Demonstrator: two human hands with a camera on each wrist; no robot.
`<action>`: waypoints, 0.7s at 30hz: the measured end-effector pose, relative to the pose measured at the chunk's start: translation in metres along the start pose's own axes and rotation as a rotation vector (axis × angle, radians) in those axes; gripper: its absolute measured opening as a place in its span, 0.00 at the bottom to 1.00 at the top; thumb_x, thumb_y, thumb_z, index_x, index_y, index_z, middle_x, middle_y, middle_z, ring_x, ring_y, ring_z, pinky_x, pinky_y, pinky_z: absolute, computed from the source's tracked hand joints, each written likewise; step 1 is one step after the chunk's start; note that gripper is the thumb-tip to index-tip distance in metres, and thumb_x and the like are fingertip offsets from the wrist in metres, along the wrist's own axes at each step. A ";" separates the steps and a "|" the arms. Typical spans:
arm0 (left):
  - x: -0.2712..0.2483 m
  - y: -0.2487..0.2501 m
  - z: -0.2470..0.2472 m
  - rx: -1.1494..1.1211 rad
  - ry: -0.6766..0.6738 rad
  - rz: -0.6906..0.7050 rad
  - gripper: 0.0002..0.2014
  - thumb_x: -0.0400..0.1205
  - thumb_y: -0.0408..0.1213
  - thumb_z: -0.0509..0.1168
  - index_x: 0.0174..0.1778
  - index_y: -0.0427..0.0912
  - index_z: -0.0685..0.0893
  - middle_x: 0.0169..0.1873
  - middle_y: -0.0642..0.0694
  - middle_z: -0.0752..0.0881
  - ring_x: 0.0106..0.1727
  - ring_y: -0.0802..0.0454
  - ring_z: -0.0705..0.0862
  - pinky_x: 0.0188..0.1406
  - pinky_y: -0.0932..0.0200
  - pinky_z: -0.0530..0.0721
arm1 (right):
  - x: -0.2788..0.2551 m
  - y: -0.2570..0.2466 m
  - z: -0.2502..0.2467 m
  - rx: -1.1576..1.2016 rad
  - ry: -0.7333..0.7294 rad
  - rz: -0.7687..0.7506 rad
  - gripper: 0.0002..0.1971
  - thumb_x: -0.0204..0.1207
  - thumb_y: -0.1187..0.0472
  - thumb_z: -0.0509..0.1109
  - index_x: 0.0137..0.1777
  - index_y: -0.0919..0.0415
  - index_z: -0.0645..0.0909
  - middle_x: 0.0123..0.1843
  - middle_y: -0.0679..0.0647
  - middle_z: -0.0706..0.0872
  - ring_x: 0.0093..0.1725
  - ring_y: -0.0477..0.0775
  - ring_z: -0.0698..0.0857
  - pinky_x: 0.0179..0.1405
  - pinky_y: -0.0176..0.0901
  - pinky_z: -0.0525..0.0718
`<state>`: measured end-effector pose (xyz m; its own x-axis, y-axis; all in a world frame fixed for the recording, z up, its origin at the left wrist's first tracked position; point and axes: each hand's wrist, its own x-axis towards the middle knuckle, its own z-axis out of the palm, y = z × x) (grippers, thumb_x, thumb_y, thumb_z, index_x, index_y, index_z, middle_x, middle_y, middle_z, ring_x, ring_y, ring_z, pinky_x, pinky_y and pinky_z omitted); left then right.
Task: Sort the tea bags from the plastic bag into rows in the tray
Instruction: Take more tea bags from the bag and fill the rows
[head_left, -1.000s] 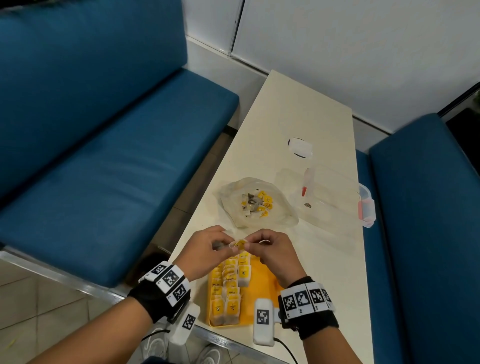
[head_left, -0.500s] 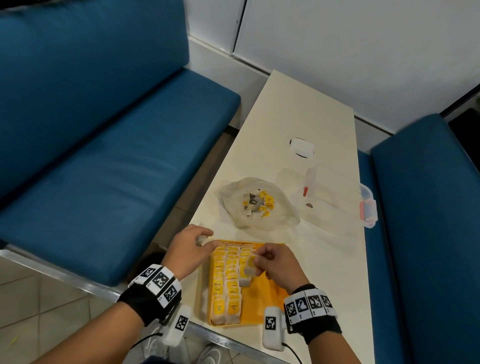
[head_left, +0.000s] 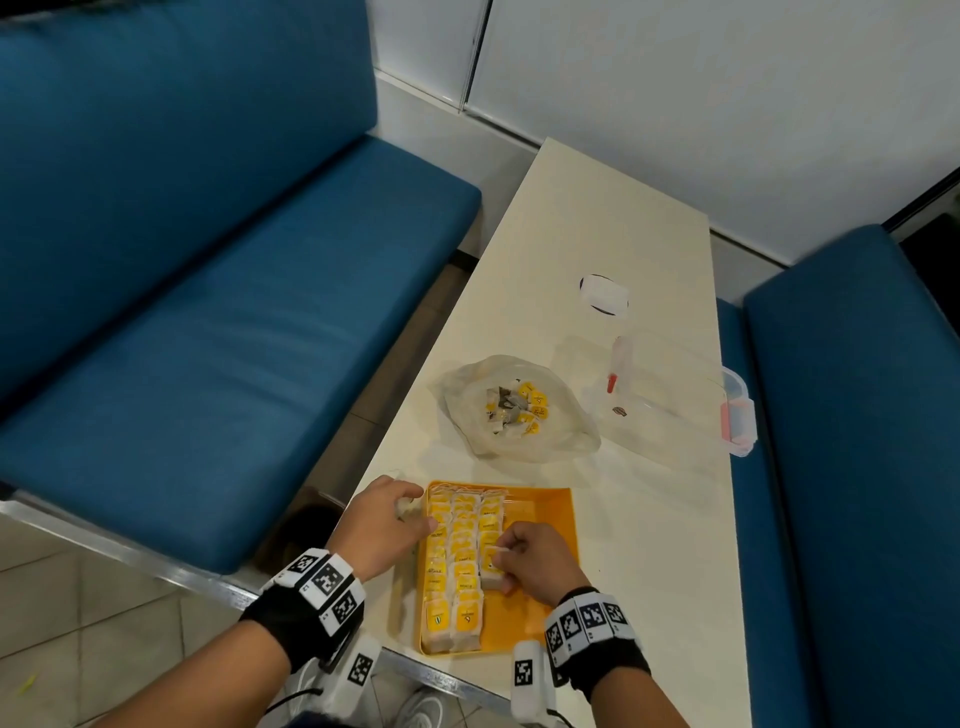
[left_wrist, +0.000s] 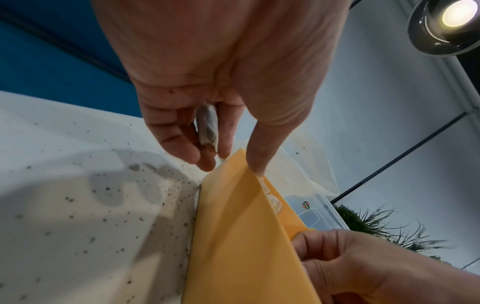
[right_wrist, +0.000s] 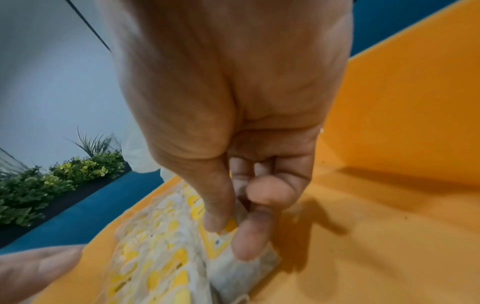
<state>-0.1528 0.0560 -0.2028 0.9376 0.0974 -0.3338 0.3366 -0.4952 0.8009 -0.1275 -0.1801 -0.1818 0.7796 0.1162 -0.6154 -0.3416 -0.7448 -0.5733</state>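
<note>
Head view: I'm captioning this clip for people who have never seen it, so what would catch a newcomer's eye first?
Likely the orange tray at the table's near edge, with yellow-tagged tea bags lined in rows on its left side. The right hand pinches a tea bag at the third row, while the left hand rests at the tray's left rim. Just beyond lies a crumpled plastic bag with more tea bags inside.

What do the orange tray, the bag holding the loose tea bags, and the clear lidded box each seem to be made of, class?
Orange rectangular tray: likely rigid plastic, smooth and matte, with an even colour and a thin raised rim.
Crumpled translucent bag: thin plastic film, wrinkled, contents showing through.
Clear box with pink clasp: hard transparent plastic, probably; the table shows through its walls.
</note>
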 end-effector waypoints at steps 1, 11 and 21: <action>0.000 0.000 0.000 -0.005 -0.001 -0.002 0.26 0.78 0.48 0.78 0.70 0.45 0.85 0.62 0.52 0.81 0.61 0.54 0.82 0.64 0.57 0.80 | 0.001 0.001 0.002 0.002 0.022 -0.001 0.06 0.76 0.67 0.74 0.42 0.58 0.81 0.27 0.52 0.87 0.24 0.48 0.86 0.25 0.38 0.82; -0.004 0.001 -0.002 -0.025 -0.012 0.005 0.23 0.79 0.48 0.77 0.69 0.47 0.86 0.60 0.53 0.82 0.60 0.55 0.81 0.62 0.58 0.79 | 0.004 0.000 0.012 0.054 0.121 0.138 0.14 0.67 0.72 0.77 0.44 0.57 0.77 0.35 0.56 0.86 0.31 0.56 0.86 0.26 0.44 0.83; -0.004 0.003 -0.003 -0.019 -0.017 0.012 0.23 0.79 0.48 0.77 0.69 0.47 0.86 0.59 0.54 0.82 0.59 0.56 0.82 0.62 0.57 0.80 | 0.016 0.002 0.019 0.034 0.187 0.101 0.12 0.61 0.65 0.78 0.40 0.54 0.80 0.37 0.56 0.90 0.38 0.59 0.91 0.39 0.59 0.92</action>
<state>-0.1553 0.0571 -0.1975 0.9399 0.0767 -0.3328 0.3274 -0.4795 0.8142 -0.1255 -0.1670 -0.2029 0.8231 -0.0847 -0.5615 -0.4384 -0.7232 -0.5336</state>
